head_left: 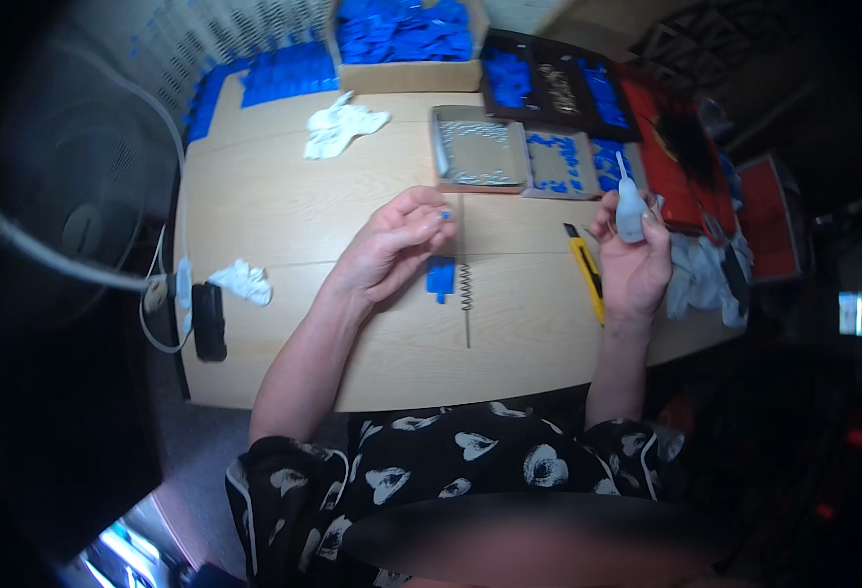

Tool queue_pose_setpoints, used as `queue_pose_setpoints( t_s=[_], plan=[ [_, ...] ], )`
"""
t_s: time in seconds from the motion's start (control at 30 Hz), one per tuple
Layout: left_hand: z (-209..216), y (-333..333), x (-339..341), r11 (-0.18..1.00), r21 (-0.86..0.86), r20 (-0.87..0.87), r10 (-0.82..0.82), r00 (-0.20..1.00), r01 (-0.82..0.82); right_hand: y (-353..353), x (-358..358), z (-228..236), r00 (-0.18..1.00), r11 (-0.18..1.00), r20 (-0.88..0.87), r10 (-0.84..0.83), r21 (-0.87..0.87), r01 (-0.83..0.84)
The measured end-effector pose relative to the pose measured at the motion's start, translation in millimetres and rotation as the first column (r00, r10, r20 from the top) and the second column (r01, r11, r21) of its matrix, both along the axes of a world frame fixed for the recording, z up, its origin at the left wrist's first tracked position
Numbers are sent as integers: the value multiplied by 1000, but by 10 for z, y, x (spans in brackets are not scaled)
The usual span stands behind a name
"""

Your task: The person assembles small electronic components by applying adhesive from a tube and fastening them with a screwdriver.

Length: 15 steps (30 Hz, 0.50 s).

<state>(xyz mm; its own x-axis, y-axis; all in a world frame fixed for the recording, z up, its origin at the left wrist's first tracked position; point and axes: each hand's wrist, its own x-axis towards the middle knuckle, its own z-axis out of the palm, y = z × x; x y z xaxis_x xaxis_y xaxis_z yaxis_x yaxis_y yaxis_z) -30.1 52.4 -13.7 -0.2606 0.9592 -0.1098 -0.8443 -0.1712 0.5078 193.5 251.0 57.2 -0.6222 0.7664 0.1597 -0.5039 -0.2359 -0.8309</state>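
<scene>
Over the middle of the table, my left hand [399,240] pinches a small blue piece [446,214] between thumb and fingertips. My right hand [635,265] is wrapped round a small white squeeze bottle [631,208], its thin nozzle pointing up. Just below my left hand lies a flat blue part [441,277] with a narrow tab. Beside that part, a thin metal rod with a coiled spring [466,289] lies lengthwise on the wood. A yellow and black utility knife [585,271] rests left of my right hand.
Along the back stand a carton of blue parts [409,76], a shallow box of small metal pieces [478,157] and a box of small blue pieces [560,169]. Crumpled white cloths [343,127] and a black object [210,323] lie leftward; a red tray [671,147] sits at right.
</scene>
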Motion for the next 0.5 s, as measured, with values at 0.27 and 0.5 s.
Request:
queue_pose_setpoints(
  t_s=[0.27, 0.5],
  plan=[
    [-81, -53, -58, 999, 16, 10, 30, 1000, -30, 776, 480, -48, 760, 806, 384, -524, 513, 296],
    [-184, -44, -86, 998, 48, 26, 37, 999, -39, 1136, 508, -628, 685, 758, 446, -576, 606, 244]
  ],
)
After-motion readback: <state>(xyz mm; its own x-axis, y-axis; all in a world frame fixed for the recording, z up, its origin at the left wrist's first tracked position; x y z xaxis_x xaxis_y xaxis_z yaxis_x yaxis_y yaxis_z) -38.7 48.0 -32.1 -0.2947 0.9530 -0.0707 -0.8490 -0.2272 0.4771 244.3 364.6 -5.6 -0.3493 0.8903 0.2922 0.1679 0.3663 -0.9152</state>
